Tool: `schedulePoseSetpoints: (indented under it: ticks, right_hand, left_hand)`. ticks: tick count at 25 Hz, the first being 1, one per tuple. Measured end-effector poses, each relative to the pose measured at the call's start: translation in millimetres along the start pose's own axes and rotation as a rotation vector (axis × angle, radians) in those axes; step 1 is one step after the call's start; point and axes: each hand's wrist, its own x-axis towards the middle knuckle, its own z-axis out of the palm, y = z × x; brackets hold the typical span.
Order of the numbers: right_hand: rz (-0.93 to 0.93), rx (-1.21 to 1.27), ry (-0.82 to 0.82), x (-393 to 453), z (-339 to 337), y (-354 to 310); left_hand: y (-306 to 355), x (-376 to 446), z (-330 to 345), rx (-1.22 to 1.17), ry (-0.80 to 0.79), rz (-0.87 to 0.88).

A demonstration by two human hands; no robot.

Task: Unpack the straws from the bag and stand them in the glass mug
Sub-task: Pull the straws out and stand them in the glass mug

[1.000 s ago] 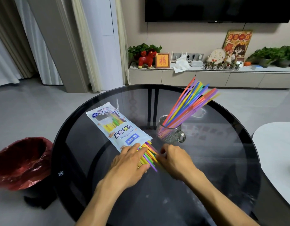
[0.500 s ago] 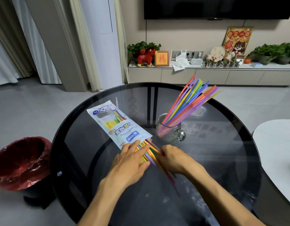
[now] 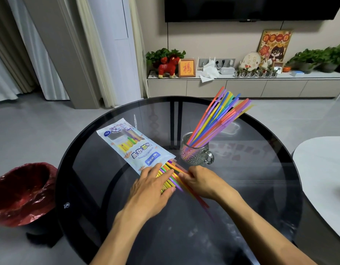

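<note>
A white and blue straw bag point(image 3: 134, 148) lies flat on the round dark glass table point(image 3: 251, 184), its open end toward me. Coloured straws point(image 3: 170, 174) stick out of that end. My left hand point(image 3: 153, 186) lies flat on the protruding straws, fingers spread. My right hand point(image 3: 202, 181) pinches a few red and purple straws point(image 3: 198, 200) that reach back under my wrist, partly drawn out of the bag. Just beyond my right hand stands the glass mug point(image 3: 195, 153), with several straws point(image 3: 220, 119) leaning in it toward the upper right.
A red-lined bin point(image 3: 22, 192) stands on the floor left of the table. A white table edge point(image 3: 322, 173) lies at the right. A low cabinet point(image 3: 241, 86) with ornaments and plants runs along the far wall.
My right hand has drawn a few straws out of the bag toward me; they now trail under my wrist. My left hand has stayed pressed on the straws at the bag's mouth.
</note>
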Motion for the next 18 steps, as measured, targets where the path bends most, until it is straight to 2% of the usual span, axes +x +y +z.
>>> schedulePoseSetpoints:
  ticks: [4,7,12,15,16,18]
  right_hand:
    - [-0.053,-0.174,0.019,1.2,-11.4,-1.1]
    - [-0.077,-0.201,-0.073,-12.7,-55.3,18.3]
    - [0.129,0.28,-0.203,-54.0,-106.6,66.0]
    - [0.104,0.49,-0.211,-64.4,-117.3,76.8]
    - [0.079,0.552,-0.198,-63.6,-117.1,77.2]
    - [0.034,0.679,-0.132,-56.2,-107.9,71.1]
  left_hand:
    - [-0.6,-0.2,-1.7,-0.003,-0.011,-0.027]
    - [-4.7,3.9,-3.6,0.012,-0.01,-0.092]
    - [-5.0,14.6,-4.9,0.01,0.004,-0.124]
    - [-2.4,14.5,-6.3,-0.027,-0.024,-0.159]
    - [-0.5,13.9,-8.0,-0.066,0.01,-0.176]
    - [6.6,11.6,-15.8,-0.095,0.256,-0.134]
